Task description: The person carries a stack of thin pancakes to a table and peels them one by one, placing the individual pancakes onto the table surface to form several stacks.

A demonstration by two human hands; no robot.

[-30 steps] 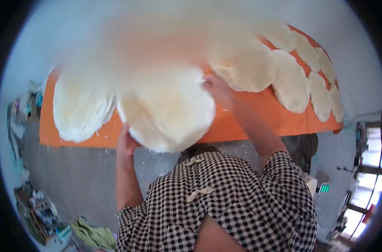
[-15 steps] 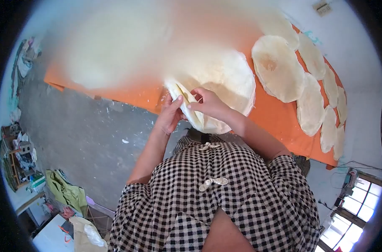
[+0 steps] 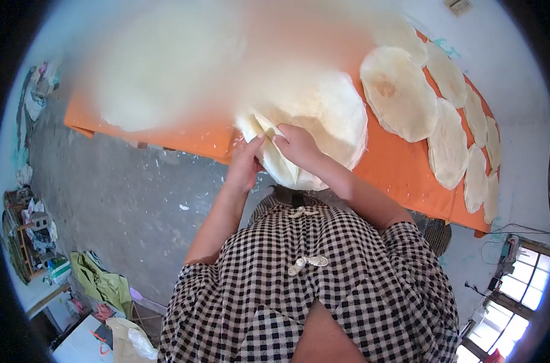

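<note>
Your left hand [image 3: 244, 164] is pinching the folded left side of a pale round sheet [image 3: 338, 115].
Your right hand [image 3: 296, 146] is pinching the same fold just beside it; the sheet is overlapping the orange table's [image 3: 390, 169] near edge, and flat pale rounds [image 3: 399, 94] are lying farther right.

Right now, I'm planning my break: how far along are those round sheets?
Likely done: tan oval sheets lying flat on the orange table. In hand: left hand and right hand pinch the folded edge of large cream round sheets. Remaining: flattening that fold, probably; the blurred pale pile can't be judged.
</note>
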